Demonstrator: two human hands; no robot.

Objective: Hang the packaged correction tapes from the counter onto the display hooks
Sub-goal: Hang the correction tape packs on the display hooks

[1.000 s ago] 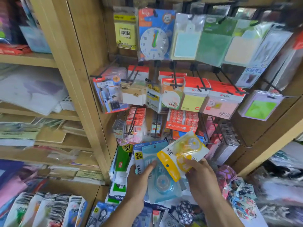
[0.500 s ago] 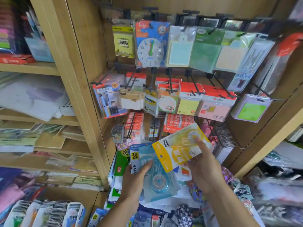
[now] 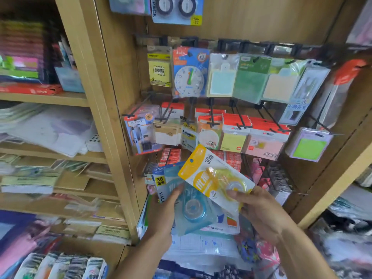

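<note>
right hand: the right hand [image 3: 261, 210], lower right of centre, pinches the lower right end of a yellow-and-white carded correction tape pack marked 30m [image 3: 215, 178], thumb on its clear blister.
yellow pack: tilted, its punched header toward the upper left, raised in front of the lowest row of hanging goods; it overlaps the top of the blue pack.
left hand: the left hand [image 3: 167, 210], lower centre, grips a pale blue carded correction tape pack [image 3: 191, 210] with the thumb across its left front; a darker blue pack marked 36 [image 3: 159, 182] sits just behind it.
display hooks: black wire display hooks [image 3: 211, 111] jut from the wooden back panel [image 3: 261, 19] mid-frame, loaded with sticky-note packs and a blue clock card [image 3: 189, 75].
left side: wooden shelves [image 3: 46, 97] with stacked paper goods, blurred.
</note>
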